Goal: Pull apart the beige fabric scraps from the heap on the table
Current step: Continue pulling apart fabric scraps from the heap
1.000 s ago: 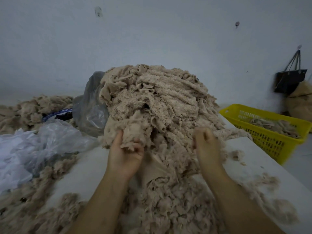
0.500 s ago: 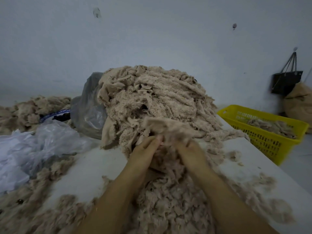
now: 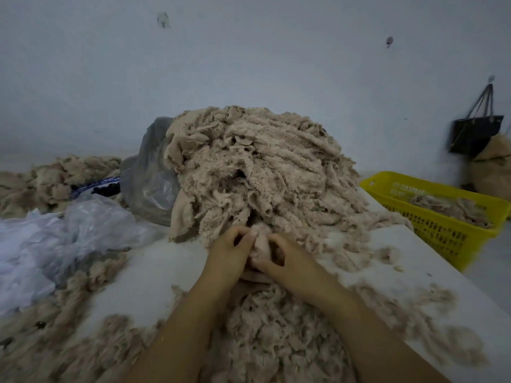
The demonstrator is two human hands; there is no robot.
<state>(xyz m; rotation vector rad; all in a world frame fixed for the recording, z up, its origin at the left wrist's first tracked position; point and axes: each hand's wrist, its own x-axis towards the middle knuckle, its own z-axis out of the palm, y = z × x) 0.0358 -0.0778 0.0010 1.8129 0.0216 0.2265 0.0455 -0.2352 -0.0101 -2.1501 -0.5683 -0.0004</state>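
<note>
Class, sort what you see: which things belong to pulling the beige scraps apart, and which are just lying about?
Job in hand: heap of beige scraps; scrap pinched between left hand and right hand.
Lying about: grey plastic bag; clear plastic sheeting; yellow basket; black bag hanging on wall.

I seem to be working in a small textile-scrap sorting workroom. A tall heap (image 3: 262, 167) of beige fabric scraps fills a white worktable (image 3: 166, 272), and loose fluff (image 3: 55, 341) lies along its near edge. A yellow plastic crate (image 3: 442, 233) beside it holds more scraps. Crumpled plastic bags (image 3: 83, 225) and a stuffed sack (image 3: 495, 167) sit by a bare, stained wall (image 3: 249, 64).
</note>
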